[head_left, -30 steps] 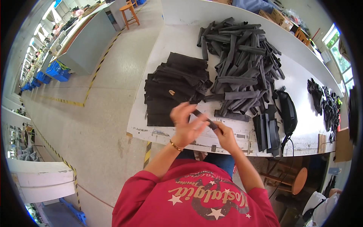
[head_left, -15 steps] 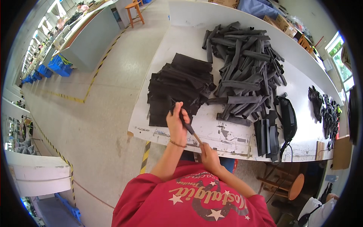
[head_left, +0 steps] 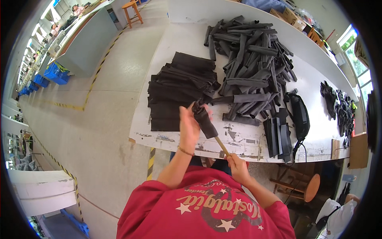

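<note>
A black fabric tube (head_left: pixel 205 124) sits bunched at its far end over a thin wooden stick (head_left: pixel 221 145). My right hand (head_left: pixel 238 166) is closed around the stick's near end. My left hand (head_left: pixel 190 126) lies against the tube's left side, its thumb raised and apart, with fingers partly hidden behind the cloth. Just beyond that hand is a stack of flat black fabric pieces (head_left: pixel 169 115). To the right of the stack lies a large heap of dark grey fabric tubes (head_left: pixel 254 81), one of them reaching close to the bunched end.
The white worktable (head_left: pixel 159 137) has a worn front edge and a raised back panel. A black pouch (head_left: pixel 299 119) with a cord lies right of several flat dark strips (head_left: pixel 274 137). More black pieces (head_left: pixel 345 113) lie far right. A wooden stool (head_left: pixel 311 188) is below the table.
My left hand has loosened from its grip on the cloth, its thumb lifting away. The tube now shows more fully on the stick. My right hand has moved slightly right and nearer to me.
</note>
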Available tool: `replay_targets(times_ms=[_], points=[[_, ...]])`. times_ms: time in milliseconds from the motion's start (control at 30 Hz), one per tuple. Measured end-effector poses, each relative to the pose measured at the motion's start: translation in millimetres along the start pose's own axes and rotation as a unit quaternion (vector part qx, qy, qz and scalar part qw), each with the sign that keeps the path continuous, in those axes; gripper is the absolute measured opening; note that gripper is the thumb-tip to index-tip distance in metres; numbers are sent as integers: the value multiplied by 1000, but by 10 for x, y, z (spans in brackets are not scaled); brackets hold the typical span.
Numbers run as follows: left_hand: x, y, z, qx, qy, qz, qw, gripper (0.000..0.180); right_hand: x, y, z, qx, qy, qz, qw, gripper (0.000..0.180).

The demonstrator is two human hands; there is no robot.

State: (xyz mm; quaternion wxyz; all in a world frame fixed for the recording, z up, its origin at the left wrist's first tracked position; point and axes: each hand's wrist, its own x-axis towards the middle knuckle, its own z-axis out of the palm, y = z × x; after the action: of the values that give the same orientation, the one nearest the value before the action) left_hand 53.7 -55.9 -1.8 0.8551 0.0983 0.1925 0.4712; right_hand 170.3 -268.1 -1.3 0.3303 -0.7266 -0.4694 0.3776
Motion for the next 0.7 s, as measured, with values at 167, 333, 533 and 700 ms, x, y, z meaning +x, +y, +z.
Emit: replay_targets(times_ms=[167,333,533,700], points=[[-74,-99,-177,170,41,-11,985,31,86,-20,151,29,-30,9,999,16],[8,35,38,158,66,60,983,24,-101,-58,130,42,-35,-39,998,18],[-25,-146,152,132,35,15,990,29,-228,-61,-99,61,-35,86,994,20],[-119,-364,76,124,10,-45,991,33,-61,-96,77,126,-4,81,989,20]])
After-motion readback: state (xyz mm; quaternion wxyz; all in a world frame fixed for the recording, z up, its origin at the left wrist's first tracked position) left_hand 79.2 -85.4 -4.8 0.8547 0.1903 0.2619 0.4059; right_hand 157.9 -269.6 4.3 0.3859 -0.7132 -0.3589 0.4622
